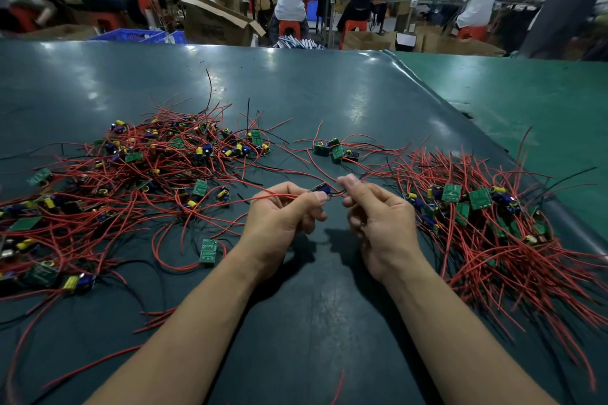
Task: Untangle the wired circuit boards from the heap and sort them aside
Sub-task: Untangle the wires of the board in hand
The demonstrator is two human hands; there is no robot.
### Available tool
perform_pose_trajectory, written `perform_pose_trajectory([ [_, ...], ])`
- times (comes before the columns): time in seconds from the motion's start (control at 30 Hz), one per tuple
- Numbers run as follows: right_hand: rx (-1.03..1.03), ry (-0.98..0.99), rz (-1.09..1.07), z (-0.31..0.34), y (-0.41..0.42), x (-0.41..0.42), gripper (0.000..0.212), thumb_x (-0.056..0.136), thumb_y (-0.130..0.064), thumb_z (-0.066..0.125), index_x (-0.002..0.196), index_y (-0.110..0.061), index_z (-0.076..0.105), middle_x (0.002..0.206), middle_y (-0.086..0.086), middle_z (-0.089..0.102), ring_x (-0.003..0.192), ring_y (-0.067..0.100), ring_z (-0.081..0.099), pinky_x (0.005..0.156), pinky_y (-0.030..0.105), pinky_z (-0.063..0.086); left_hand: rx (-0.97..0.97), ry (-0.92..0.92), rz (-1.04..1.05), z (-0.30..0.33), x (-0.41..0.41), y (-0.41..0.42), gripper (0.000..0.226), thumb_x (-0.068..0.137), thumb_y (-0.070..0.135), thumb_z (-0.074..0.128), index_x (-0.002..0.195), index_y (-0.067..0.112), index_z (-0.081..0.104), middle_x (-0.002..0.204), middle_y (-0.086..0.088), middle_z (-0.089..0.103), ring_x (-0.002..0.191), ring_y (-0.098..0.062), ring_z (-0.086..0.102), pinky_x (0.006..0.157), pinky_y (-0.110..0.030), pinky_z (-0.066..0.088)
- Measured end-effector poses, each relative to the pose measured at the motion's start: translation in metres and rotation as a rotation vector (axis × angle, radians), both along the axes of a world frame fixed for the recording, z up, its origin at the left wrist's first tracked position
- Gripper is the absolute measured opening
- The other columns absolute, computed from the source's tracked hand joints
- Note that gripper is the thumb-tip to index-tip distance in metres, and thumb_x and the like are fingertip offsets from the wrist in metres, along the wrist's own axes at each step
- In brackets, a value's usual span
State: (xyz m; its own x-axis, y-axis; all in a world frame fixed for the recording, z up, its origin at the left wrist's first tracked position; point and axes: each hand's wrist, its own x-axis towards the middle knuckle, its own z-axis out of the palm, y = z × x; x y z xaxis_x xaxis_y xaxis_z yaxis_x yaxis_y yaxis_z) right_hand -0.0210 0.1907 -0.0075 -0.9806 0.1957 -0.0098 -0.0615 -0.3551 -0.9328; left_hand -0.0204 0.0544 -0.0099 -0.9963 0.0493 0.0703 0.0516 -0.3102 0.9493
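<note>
Circuit board (320,188) sits dead center between our hands: left hand (282,219) pinches it, right hand (378,223) pinches its wire (371,171). Yank hard and the wire could snag the 3 o'clock pile (487,217), or snap off.

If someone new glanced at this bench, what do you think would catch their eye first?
Probably the big tangled heap of red-wired boards sprawled over the left of the dark green table, and the second pile on the right. Next, at centre, the left hand pinches a small board while the right hand pinches its wires. A small cluster of boards lies apart just beyond the hands.
</note>
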Motion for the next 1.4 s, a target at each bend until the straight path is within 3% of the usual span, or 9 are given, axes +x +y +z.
perform_pose_trajectory([
  [0.27,-0.208,0.077,-0.208,0.004,0.016,-0.009,0.027,0.098,-0.018,0.057,0.077,-0.007,0.069,0.051,-0.006,0.049,0.034,0.004,0.033,0.034,0.013,0.023,0.118,0.028,0.007,0.004,-0.002,0.0,0.026,0.067,0.009,0.068,0.044,0.019,0.058,0.047,-0.001,0.055,0.043,-0.011,0.046,0.047,-0.021,0.035],
  [0.47,-0.245,0.046,-0.29,0.005,0.015,-0.011,0.039,0.102,-0.02,0.048,0.07,-0.005,0.065,0.047,-0.005,0.045,0.032,0.008,0.033,0.036,0.013,0.023,0.116,0.077,-0.027,0.002,-0.001,-0.001,0.019,0.055,0.019,0.076,0.047,0.02,0.059,0.049,-0.002,0.056,0.045,-0.013,0.047,0.046,-0.021,0.038],
  [0.87,-0.271,-0.106,-0.367,0.001,0.016,-0.009,0.02,0.101,-0.021,0.045,0.09,-0.011,0.058,0.068,0.002,0.049,0.035,0.007,0.038,0.035,0.017,0.028,0.288,0.005,0.07,0.007,-0.002,-0.012,0.021,0.067,0.008,0.075,0.062,0.016,0.056,0.055,0.0,0.056,0.043,-0.008,0.041,0.047,-0.018,0.036],
  [0.93,-0.169,-0.087,-0.232,0.001,0.012,-0.006,0.031,0.1,-0.042,0.048,0.095,-0.013,0.058,0.068,0.002,0.054,0.036,0.009,0.042,0.037,0.017,0.03,0.314,-0.029,0.072,0.01,-0.002,-0.014,0.013,0.072,0.018,0.068,0.071,0.014,0.056,0.06,0.001,0.059,0.044,-0.007,0.041,0.049,-0.019,0.038],
  [1.03,0.074,0.001,0.177,-0.001,-0.005,0.006,0.051,0.075,-0.066,0.058,0.082,-0.016,0.066,0.058,-0.001,0.053,0.036,0.009,0.042,0.035,0.016,0.03,0.271,-0.071,0.019,0.013,0.002,-0.011,0.01,0.072,0.019,0.067,0.065,0.015,0.063,0.058,0.0,0.056,0.043,-0.008,0.04,0.052,-0.022,0.033],
  [1.13,0.274,0.148,0.434,-0.002,-0.014,0.016,0.025,0.078,-0.048,0.066,0.074,-0.024,0.071,0.052,-0.003,0.054,0.036,0.008,0.043,0.034,0.017,0.032,0.139,-0.102,-0.16,0.014,0.007,-0.01,0.019,0.072,0.023,0.068,0.07,0.005,0.061,0.064,-0.007,0.046,0.055,-0.016,0.039,0.061,-0.029,0.031],
  [1.23,0.27,0.183,0.47,0.001,-0.01,0.019,0.029,0.082,-0.049,0.067,0.069,-0.024,0.072,0.05,-0.002,0.053,0.035,0.01,0.041,0.035,0.019,0.031,0.091,-0.126,-0.274,0.015,0.008,-0.017,0.034,0.076,0.024,0.065,0.094,-0.003,0.055,0.078,-0.011,0.043,0.067,-0.02,0.04,0.067,-0.03,0.034],
  [1.33,0.275,0.205,0.44,0.003,-0.011,0.022,0.032,0.085,-0.048,0.067,0.066,-0.023,0.07,0.049,-0.004,0.053,0.034,0.009,0.041,0.035,0.018,0.032,0.039,-0.131,-0.316,0.016,0.007,-0.02,0.028,0.081,0.027,0.062,0.088,0.001,0.054,0.072,-0.009,0.045,0.062,-0.016,0.041,0.062,-0.027,0.032],
  [1.4,0.261,0.252,0.419,0.003,-0.014,0.024,0.028,0.092,-0.032,0.061,0.068,-0.018,0.069,0.048,-0.007,0.057,0.035,0.001,0.044,0.035,0.014,0.034,0.041,-0.162,-0.312,0.016,0.007,-0.02,0.03,0.084,0.035,0.058,0.079,0.006,0.052,0.061,-0.003,0.044,0.054,-0.012,0.039,0.06,-0.026,0.027],
])
